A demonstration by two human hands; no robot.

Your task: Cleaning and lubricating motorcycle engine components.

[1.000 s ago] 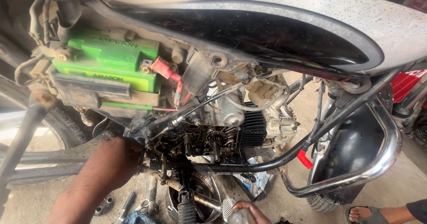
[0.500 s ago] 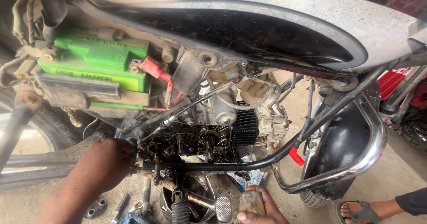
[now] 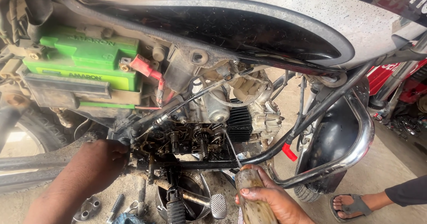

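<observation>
Right hand (image 3: 267,199) is wrapping closed around a grimy, worn tool handle (image 3: 251,197), thumb lying across its front; the thin metal shaft (image 3: 232,150) is rising up and away from that hand into the opened engine side (image 3: 191,139). Left hand (image 3: 100,166) is pressing against the left edge of the same opening, beside the dark frame tube (image 3: 204,164); its fingers are turned away, so you cannot tell whether it is gripping anything or just bracing.

Step in hand, judged: you are probing or turning something among the exposed gears. Keep the shaft in line with its seat, keep the left hand steadying the frame, and feed pressure slowly since everything is looking oily and a slip would be running the tip into the gear teeth.

Hard to make out: the shaft tip is disappearing behind the oily parts, so contact is not confirmed. Handle base is being cut off by the lower frame edge. Below your hands, a steel bowl (image 3: 195,193) and loose parts on the floor (image 3: 89,206) are sitting partly hidden by the footrest (image 3: 218,205). Another person's sandalled foot (image 3: 351,204) is showing well off to the right of your right hand.
</observation>
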